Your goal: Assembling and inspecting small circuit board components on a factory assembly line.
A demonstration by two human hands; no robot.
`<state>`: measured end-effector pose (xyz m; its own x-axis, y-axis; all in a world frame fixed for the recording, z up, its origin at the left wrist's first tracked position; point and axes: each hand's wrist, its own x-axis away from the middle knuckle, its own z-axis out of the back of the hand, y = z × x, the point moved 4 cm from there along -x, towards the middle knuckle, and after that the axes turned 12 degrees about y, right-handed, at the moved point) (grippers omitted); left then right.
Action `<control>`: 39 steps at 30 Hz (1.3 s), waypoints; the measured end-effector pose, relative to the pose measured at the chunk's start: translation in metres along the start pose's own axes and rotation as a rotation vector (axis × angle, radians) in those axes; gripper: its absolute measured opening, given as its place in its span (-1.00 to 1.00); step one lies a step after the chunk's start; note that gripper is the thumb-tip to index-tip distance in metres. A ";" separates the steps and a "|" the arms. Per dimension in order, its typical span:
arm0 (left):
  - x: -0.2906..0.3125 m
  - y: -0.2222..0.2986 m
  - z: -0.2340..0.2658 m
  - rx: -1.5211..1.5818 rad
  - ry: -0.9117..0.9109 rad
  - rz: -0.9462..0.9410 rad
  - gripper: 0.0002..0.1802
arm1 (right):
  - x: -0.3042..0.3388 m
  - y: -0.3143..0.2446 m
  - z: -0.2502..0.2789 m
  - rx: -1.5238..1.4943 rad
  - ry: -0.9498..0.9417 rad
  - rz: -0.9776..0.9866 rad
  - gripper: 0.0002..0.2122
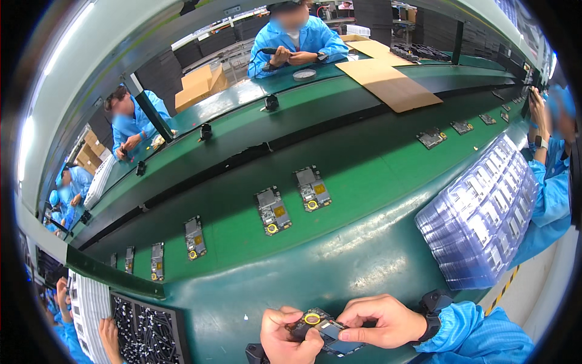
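Between my two hands, close to the bench's near edge, I hold a dark circuit board [332, 329] with a yellow ring near its left end and a grey-blue plate toward its right. My left hand [288, 337] pinches the ringed end, thumb on top. At the other end my right hand [379, 321] grips the board between thumb and fingers. Its underside is hidden. Beyond my hands, similar boards lie spaced out on the green belt, among them one board [273, 210] and another board [313, 188], each with a yellow ring.
A tall stack of clear plastic trays [476, 218] stands to the right. At lower left is a black tray [180, 327] of small dark parts, with another person's hand [109, 333] beside it. Flat cardboard [391, 85] bridges the far side. Co-workers in blue sit around the line.
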<state>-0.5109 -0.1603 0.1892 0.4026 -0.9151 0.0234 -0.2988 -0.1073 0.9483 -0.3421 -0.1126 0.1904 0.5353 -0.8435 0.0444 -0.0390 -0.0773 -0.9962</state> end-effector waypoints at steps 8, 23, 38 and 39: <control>-0.009 0.014 0.007 -0.111 0.025 -0.053 -0.43 | -0.010 0.005 -0.002 0.473 -0.113 -0.074 -0.78; -0.004 0.025 0.010 -0.803 -0.015 -0.260 -0.39 | -0.028 0.024 0.017 -0.356 0.463 -0.069 -0.78; 0.011 0.033 -0.019 -1.082 -0.173 -0.659 -0.52 | 0.117 -0.220 0.210 1.397 0.487 0.360 -0.84; 0.011 0.028 -0.017 -1.095 -0.187 -0.678 -0.53 | 0.104 -0.217 0.218 1.381 0.385 0.370 -0.82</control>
<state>-0.4997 -0.1667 0.2214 0.0416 -0.8536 -0.5193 0.8079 -0.2771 0.5201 -0.0938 -0.0674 0.3950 0.4139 -0.8048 -0.4254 0.8129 0.5371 -0.2253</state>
